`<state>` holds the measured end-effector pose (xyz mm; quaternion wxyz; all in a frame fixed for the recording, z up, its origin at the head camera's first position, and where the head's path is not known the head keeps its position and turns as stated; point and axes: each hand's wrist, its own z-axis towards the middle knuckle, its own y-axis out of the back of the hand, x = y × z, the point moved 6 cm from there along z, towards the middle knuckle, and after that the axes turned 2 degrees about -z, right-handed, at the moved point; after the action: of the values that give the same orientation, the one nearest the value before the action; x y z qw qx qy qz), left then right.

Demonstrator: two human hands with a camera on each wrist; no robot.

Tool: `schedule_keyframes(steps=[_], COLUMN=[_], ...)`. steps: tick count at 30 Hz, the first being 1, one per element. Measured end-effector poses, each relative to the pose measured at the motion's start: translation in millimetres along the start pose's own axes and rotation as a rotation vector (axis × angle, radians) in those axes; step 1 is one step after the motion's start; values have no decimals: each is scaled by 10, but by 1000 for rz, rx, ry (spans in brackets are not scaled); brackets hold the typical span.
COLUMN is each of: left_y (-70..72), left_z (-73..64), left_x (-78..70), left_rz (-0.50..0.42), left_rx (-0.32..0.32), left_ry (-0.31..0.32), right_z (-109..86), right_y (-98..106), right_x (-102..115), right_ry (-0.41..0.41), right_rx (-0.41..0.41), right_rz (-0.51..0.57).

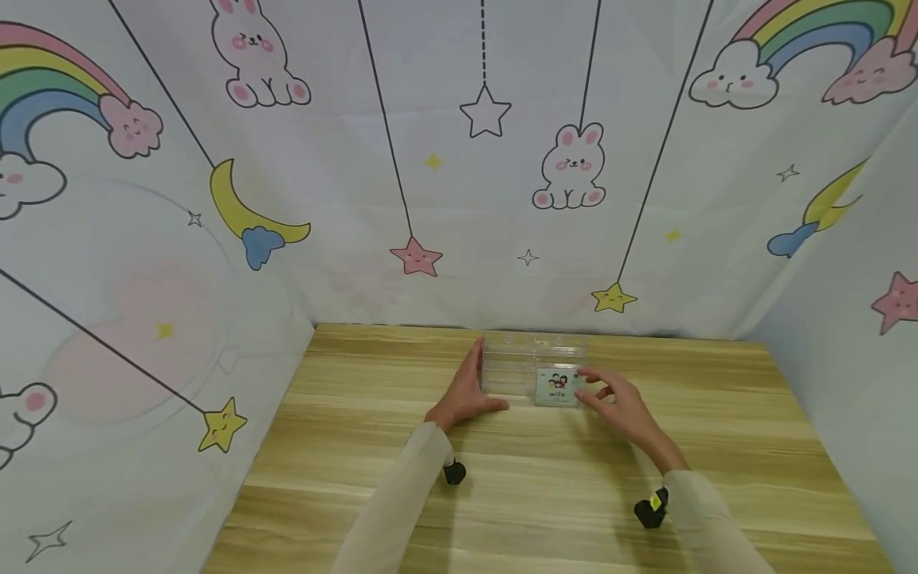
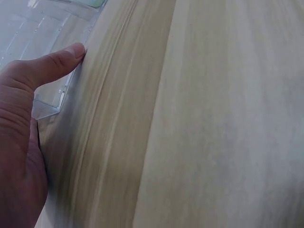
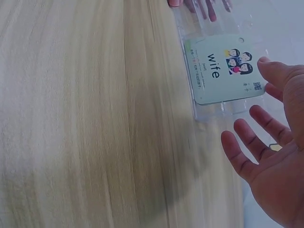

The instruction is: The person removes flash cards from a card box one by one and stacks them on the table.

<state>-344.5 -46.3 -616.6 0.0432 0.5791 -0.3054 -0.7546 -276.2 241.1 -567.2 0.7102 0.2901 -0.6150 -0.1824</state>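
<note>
A clear plastic display rack with stepped compartments stands on the wood-grain table near the back wall. In its front right compartment sits a pale green flashcard printed "wife" with a cartoon family. My left hand steadies the rack at its front left corner, fingers along the left side and straight thumb against the front edge. My right hand is at the card's right edge, thumb tip and forefinger right beside it. Its other fingers are spread and loosely bent in the right wrist view.
The wood-grain table stretches in front of the rack and to both sides. Behind it hangs a white cloth backdrop with rabbits, stars and rainbows, which also closes in the left and right sides. Black wrist cameras hang under both forearms.
</note>
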Motion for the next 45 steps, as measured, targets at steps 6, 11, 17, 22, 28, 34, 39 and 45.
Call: schedule_keyframes(steps=[6, 11, 17, 22, 28, 34, 39, 45], left_y=[-15, -19, -12, -12, -22, -22, -22, -26], left_z=[5, 3, 0, -10, -2, 1, -2, 0], left_x=[30, 35, 30, 21, 31, 24, 22, 25], left_rz=[15, 9, -3, -17, -21, -24, -7, 0], left_rx=[7, 1, -6, -7, -6, -1, 3, -4], left_ry=[6, -2, -6, -9, -4, 21, 28, 11], right_z=[-12, -21, -23, -19, -17, -19, -20, -22], right_y=[16, 26, 30, 17, 26, 27, 27, 34], right_x=[-22, -51, -70, -88, -72, -44, -31, -11], right_ry=[5, 6, 3, -7, -13, -18, -22, -18], right_rx=[-5, -14, -10, -8, -9, -2, 0, -2], right_rz=[-7, -8, -1, 3, 8, 5, 0, -1])
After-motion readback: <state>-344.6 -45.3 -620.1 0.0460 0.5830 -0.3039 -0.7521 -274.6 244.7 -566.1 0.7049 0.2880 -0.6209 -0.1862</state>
